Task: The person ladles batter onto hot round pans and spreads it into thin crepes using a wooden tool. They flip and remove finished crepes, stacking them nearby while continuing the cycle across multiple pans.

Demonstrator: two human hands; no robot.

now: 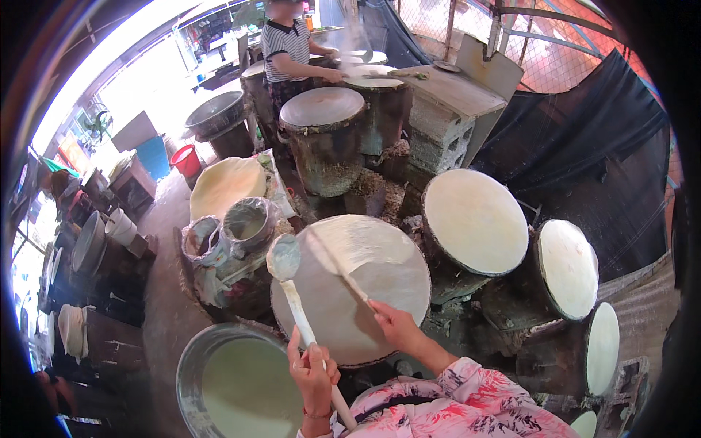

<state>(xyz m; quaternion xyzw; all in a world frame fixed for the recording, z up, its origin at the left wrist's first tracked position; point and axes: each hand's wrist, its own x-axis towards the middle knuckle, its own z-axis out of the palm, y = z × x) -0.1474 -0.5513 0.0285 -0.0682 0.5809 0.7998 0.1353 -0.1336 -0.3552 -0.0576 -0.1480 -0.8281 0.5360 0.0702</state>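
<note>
My left hand (313, 364) grips the white handle of a ladle (298, 312), whose batter-coated bowl is raised over the left edge of a large round griddle (328, 328). In my right hand (397, 327) is a thin wooden spreader (350, 282), slightly blurred, lying across the griddle. Pale wet batter (364, 241) covers the griddle's far part in streaks, while the near part looks grey and smooth. Below my left hand stands a wide metal basin (189, 378) of pale greenish batter (246, 386).
Several batter-covered griddles (476, 222) on drum stoves curve round to the right. A stack of flatbreads (227, 186) and plastic-lined pots (249, 219) stand left of my griddle. Beyond another drum stove (323, 142), a person (287, 52) works at a steaming griddle (372, 76).
</note>
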